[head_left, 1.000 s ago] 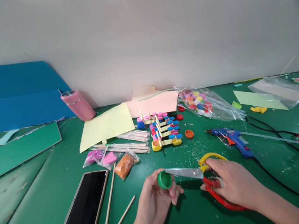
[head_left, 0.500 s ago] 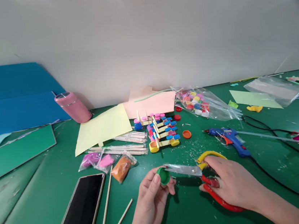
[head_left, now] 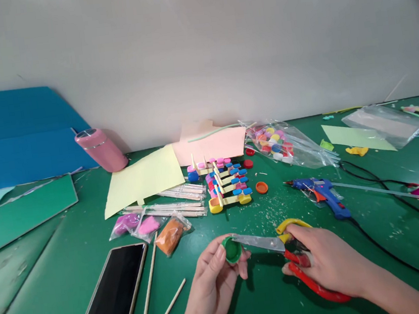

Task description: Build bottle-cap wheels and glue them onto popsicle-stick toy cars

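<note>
Between the thumb and fingers of my left hand [head_left: 217,278] is a small green bottle cap [head_left: 232,250], its hollow side facing up toward the camera. My right hand [head_left: 321,258] grips scissors [head_left: 260,242] with one yellow and one red handle. The blades point left, and their tips touch the upper rim of the cap. Beyond my hands stands a group of small colourful pieces made of caps and sticks [head_left: 228,182]. An orange cap [head_left: 261,188] lies to their right.
A phone [head_left: 110,299] and wooden sticks [head_left: 166,312] lie at the left front, near bagged orange clay [head_left: 170,236]. A blue glue gun [head_left: 323,194] with a black cable is at the right. A pink bottle [head_left: 102,151] stands behind, left of yellow paper [head_left: 145,177].
The green cap has turned slightly more toward the camera and moved a little right. The scissor handles have shifted slightly, and the blades look closer together.
</note>
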The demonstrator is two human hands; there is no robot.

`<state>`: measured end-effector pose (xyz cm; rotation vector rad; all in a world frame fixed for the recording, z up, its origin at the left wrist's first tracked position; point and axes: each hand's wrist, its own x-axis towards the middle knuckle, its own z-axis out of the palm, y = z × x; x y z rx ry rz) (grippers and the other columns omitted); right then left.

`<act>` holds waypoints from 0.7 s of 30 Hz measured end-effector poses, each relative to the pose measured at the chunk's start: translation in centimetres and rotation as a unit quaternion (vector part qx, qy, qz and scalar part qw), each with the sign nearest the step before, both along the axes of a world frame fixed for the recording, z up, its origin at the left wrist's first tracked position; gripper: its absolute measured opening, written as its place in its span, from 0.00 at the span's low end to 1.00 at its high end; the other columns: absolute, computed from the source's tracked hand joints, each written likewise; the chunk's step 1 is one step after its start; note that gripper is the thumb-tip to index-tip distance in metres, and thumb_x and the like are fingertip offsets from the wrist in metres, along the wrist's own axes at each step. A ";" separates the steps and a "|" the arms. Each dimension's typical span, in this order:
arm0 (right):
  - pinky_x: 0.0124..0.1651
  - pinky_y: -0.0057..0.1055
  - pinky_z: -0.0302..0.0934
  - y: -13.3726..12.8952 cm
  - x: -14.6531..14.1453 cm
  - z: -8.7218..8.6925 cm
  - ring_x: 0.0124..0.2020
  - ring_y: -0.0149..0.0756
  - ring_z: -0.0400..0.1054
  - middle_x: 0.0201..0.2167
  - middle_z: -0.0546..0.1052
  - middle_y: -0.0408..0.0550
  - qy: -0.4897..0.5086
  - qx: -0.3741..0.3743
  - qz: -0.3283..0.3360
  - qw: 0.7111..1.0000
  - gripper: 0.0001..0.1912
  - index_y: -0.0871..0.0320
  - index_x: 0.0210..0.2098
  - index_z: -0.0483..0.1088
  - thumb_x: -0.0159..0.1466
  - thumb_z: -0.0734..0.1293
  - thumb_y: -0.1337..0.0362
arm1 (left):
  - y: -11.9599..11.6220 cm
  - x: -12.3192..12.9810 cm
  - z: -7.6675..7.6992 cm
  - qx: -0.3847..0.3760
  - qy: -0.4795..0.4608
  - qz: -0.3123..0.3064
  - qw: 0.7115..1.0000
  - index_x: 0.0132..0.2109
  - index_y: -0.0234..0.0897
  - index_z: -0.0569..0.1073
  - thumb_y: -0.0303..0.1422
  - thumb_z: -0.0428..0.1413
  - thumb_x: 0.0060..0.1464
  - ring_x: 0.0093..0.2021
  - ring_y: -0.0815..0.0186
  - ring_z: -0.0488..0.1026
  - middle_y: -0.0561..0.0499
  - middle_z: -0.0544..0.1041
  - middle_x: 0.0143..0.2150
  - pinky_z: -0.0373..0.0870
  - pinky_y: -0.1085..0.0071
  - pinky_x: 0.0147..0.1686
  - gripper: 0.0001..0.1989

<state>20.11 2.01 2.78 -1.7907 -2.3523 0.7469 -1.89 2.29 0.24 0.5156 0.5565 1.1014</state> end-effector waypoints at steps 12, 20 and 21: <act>0.23 0.25 0.53 -0.2 -0.7 -0.1 0.21 0.32 0.64 0.21 0.70 0.37 0.076 -0.047 -0.019 0.996 0.14 0.53 0.27 0.56 0.54 0.66 0.55 | -0.2 0.5 0.4 -0.013 -0.043 -0.011 0.999 0.29 0.30 0.72 0.31 0.47 0.56 0.23 0.70 0.66 0.48 0.73 0.26 0.61 0.64 0.42 0.13; 0.23 0.25 0.55 0.1 -0.8 0.2 0.22 0.32 0.64 0.23 0.70 0.38 0.095 -0.049 -0.018 0.994 0.12 0.53 0.33 0.58 0.54 0.66 0.58 | -0.2 0.6 0.0 -0.049 -0.061 -0.003 0.997 0.31 0.30 0.73 0.31 0.47 0.56 0.22 0.70 0.66 0.49 0.73 0.25 0.62 0.62 0.45 0.12; 0.24 0.25 0.56 0.1 -0.7 0.2 0.22 0.32 0.65 0.25 0.70 0.38 0.084 -0.039 -0.014 0.996 0.13 0.53 0.35 0.58 0.54 0.66 0.57 | -0.2 0.5 0.0 -0.052 -0.062 -0.001 0.997 0.30 0.30 0.72 0.31 0.47 0.56 0.22 0.70 0.66 0.49 0.73 0.25 0.62 0.62 0.45 0.13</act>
